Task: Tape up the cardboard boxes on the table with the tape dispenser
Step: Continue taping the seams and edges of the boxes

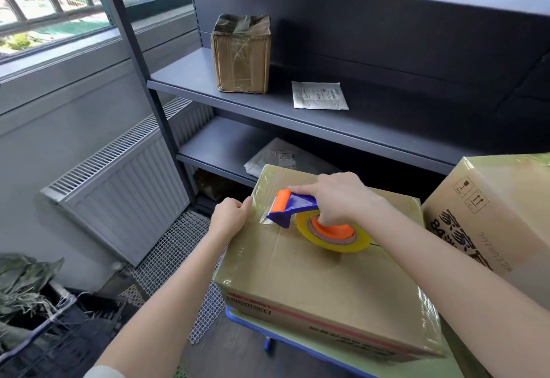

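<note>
**Q:** Which step is being shown?

**A:** A strip is being started. The right hand (336, 199) is grasping the blue-and-orange plastic tape dispenser (297, 208) by its handle, with the yellowish roll lying on top of the brown cardboard box (312, 282). The left hand (229, 217) is pinching the clear tape (262, 214) at the box's upper left edge.

**Q:** What is the next move calling for?

**A:** Probably anchoring that end, then drawing the dispenser along the flap seam under steady tension.

**Q:** And the surroundings?

**A:** The box is sitting at the left edge of the pale green, blue-rimmed table (297, 345), just beside a larger printed cardboard box (491, 214). Dark grey metal shelving (297, 115) is standing behind, and a white ribbed radiator (119, 175) is under the window.
</note>
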### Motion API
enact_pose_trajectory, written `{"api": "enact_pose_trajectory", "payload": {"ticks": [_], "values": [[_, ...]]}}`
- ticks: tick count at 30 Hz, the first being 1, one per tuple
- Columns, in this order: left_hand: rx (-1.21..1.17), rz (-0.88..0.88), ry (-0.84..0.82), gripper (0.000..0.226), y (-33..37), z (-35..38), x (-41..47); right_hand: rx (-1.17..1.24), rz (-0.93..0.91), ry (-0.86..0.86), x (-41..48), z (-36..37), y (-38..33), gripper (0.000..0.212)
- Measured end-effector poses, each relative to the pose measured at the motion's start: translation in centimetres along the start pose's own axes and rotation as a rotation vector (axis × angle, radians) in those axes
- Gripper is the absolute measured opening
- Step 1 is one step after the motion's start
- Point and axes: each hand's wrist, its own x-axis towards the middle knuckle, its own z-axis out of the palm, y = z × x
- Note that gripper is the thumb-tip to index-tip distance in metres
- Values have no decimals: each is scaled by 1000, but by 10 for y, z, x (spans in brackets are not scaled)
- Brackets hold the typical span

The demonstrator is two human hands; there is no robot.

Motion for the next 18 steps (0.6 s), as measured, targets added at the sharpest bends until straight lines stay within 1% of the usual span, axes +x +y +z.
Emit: {"api": "enact_pose_trajectory", "payload": {"ticks": [2,6,11,14,18], "values": [[61,19,18,46,2,8,-5,-9,-3,2,0,-1,-1,70],[9,42,117,45,-2,17,-13,-16,-19,-1,1,-6,-3,70],[41,143,133,45,-4,11,-8,41,-1,-14,2,-11,1,68],[39,129,129,50,-3,5,2,108,-24,-10,3,-14,-5,69],[98,97,132,49,-4,5,4,170,-48,30,5,-9,-4,55]]}}
